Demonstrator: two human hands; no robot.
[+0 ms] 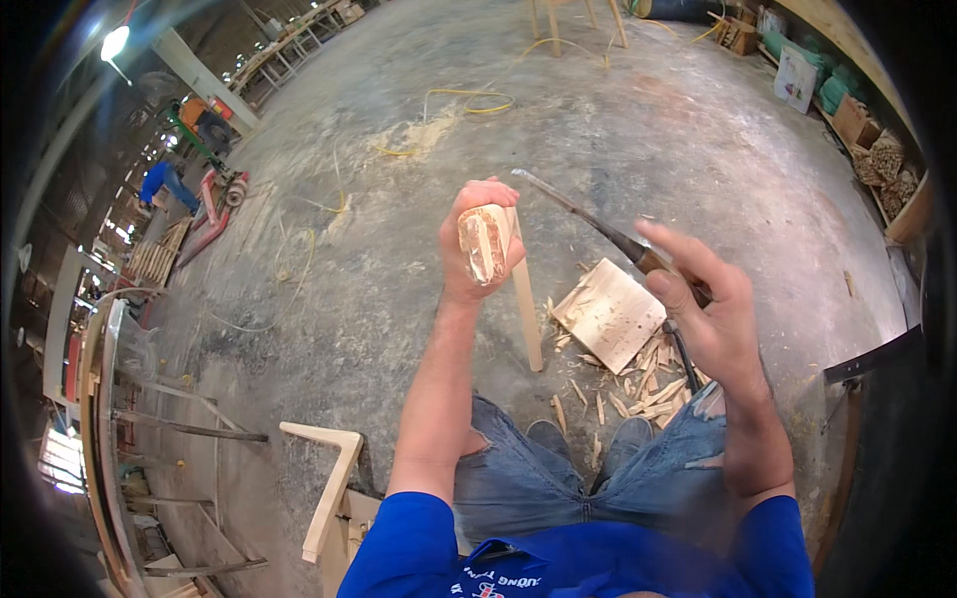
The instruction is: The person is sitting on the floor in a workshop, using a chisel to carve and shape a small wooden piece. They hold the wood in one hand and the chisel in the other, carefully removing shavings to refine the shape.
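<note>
My left hand (pixel 465 283) is raised in front of me, closed around a pale wooden piece (pixel 485 244). Its rough, chipped end faces me, and a slim straight length runs down past the hand toward my knees. In my right hand (pixel 723 324) is a chisel (pixel 598 225), held by its brown wooden handle. The long metal blade points up and to the left, its tip apart from the wood and just right of my left hand. Below, a square board (pixel 610 315) lies on the floor with wood chips (pixel 653 384) on and around it.
A dark-handled tool (pixel 682 357) lies beside the board, near my right knee. An angled wooden part (pixel 337 468) is at my left, near a metal rack (pixel 189 433). Farther off are a yellow hose (pixel 478 94), a red pallet jack (pixel 207 214) and two people working.
</note>
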